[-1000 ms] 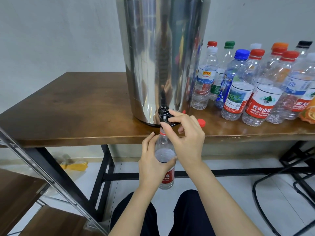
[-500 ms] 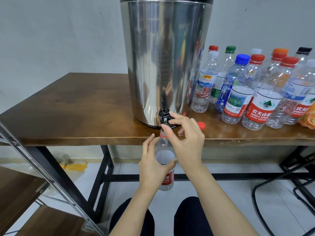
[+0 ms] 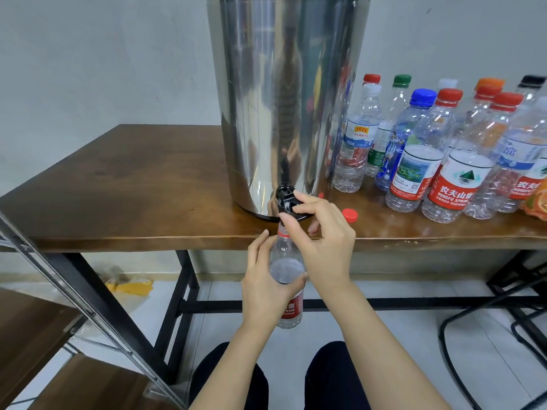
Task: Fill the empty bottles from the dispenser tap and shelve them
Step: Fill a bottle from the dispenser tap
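Centre of the frame, just below the table (image 3: 133,187) edge: the left hand (image 3: 263,287) wraps its fingers round the bottle (image 3: 285,267), holding it upright with the open neck right under the black tap (image 3: 285,198). The right hand (image 3: 325,247), directly above, pinches the tap lever between thumb and forefinger. The bottle is clear plastic with a red neck ring and a red label low down; a greyish level shows near its shoulder. Its red cap (image 3: 350,215) lies on the table, right of the steel dispenser (image 3: 284,99).
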Available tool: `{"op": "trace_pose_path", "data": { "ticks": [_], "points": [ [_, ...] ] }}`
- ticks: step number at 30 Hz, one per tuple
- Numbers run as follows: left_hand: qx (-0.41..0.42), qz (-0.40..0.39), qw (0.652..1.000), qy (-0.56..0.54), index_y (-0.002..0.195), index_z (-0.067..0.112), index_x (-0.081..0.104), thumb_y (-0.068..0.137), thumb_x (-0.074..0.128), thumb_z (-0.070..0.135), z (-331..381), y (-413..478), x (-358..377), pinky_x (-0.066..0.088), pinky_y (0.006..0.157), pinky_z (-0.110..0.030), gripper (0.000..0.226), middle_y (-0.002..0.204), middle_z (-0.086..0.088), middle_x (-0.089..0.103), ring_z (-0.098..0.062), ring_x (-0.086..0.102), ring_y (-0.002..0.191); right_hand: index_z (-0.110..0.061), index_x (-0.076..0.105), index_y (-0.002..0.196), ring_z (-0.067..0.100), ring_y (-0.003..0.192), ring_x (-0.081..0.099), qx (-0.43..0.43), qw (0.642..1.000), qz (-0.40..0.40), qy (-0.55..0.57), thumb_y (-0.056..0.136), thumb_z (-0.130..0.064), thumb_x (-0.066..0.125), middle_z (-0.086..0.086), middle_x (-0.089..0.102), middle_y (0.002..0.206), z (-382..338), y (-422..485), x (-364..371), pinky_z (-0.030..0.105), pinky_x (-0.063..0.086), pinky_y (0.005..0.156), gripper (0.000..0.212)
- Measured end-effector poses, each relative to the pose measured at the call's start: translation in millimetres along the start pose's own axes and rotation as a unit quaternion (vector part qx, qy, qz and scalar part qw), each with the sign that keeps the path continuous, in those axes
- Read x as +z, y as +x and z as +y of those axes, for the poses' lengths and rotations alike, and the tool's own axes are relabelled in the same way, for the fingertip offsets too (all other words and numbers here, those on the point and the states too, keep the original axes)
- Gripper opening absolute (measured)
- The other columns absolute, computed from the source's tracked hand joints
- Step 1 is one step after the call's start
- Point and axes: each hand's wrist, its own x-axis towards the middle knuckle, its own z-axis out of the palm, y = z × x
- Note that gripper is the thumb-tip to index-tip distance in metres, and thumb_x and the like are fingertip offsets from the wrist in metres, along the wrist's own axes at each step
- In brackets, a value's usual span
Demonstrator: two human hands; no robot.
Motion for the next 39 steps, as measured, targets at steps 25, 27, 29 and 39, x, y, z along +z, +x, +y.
{"op": "trace_pose_path", "data": {
  "ticks": [25,27,29,39],
  "points": [
    [-0.005,0.005,1.000,0.011,0.134,0.032,0.049,0.064,0.089,0.045,2.1,0.7,0.3,0.051,0.092,-0.023,0.081,0.145,0.025,0.034,-0.003,0.048,0.127,-0.010,0.068,0.086,0.004,0.050,0.044,0.009,1.000,-0.007,0.025,0.089,-0.044,0.064,-0.011,0.066,0.116,1.1,0.9,-0.6,0.014,0.042,0.059,0.035],
    [-0.005,0.003,1.000,0.007,0.133,0.033,0.049,0.064,0.088,0.045,2.5,0.3,-0.2,0.049,0.090,-0.019,0.080,0.144,0.025,0.034,-0.001,0.048,0.126,-0.010,0.068,0.086,0.005,0.049,0.043,0.011,1.000,-0.006,0.026,0.089,-0.042,0.065,-0.012,0.065,0.116,0.8,0.7,-0.6,0.014,0.042,0.059,0.033],
    [-0.005,0.003,1.000,0.003,0.132,0.034,0.048,0.064,0.089,0.044,2.9,0.4,-0.3,0.049,0.089,-0.017,0.079,0.144,0.025,0.034,-0.001,0.048,0.125,-0.009,0.068,0.085,0.003,0.050,0.043,0.013,1.000,-0.007,0.027,0.088,-0.040,0.067,-0.013,0.065,0.116,0.3,0.5,-0.9,0.014,0.042,0.059,0.030],
    [-0.007,0.003,1.000,-0.002,0.132,0.033,0.049,0.063,0.088,0.045,3.7,0.0,-0.4,0.050,0.087,-0.017,0.080,0.144,0.026,0.034,-0.001,0.050,0.124,-0.010,0.069,0.087,0.007,0.047,0.043,0.020,0.999,-0.019,0.020,0.087,-0.038,0.067,-0.012,0.065,0.116,-0.1,0.7,-2.0,0.011,0.040,0.058,0.029]
  ]
}}
